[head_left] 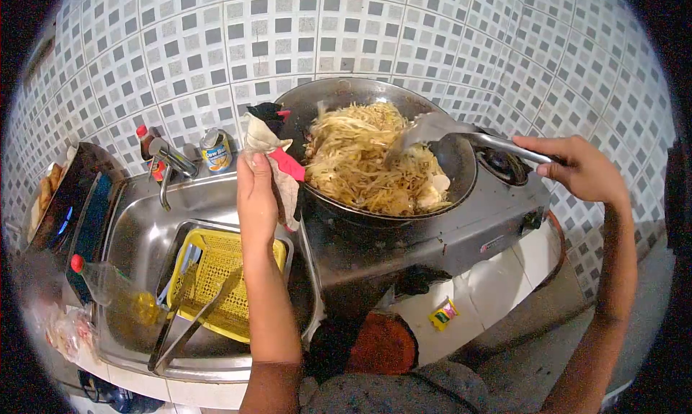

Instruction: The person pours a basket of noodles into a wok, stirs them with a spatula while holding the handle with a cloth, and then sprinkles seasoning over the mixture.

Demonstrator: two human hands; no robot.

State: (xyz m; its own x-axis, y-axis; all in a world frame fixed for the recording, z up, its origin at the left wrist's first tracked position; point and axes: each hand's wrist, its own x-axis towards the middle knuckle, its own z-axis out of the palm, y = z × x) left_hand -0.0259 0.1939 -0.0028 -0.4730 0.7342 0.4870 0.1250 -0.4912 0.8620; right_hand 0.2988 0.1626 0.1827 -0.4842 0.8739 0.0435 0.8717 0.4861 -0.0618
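Observation:
A large dark wok (324, 89) on the gas stove (461, 234) holds a heap of pale shredded food (367, 154). My left hand (257, 190) is closed round a folded cloth (285, 187) at the wok's left rim; the rim there is hidden by the cloth. From the right, my right hand (580, 167) grips the handle of a metal spatula (497, 141). The spatula's blade is partly in the food and blurred.
Left of the stove, a steel sink (133, 226) holds a yellow basket (216, 270) and metal tongs (198, 320). Behind it stand a faucet (171, 165), a can (215, 153) and a red-capped bottle (146, 143). A yellow packet (443, 314) lies below the stove.

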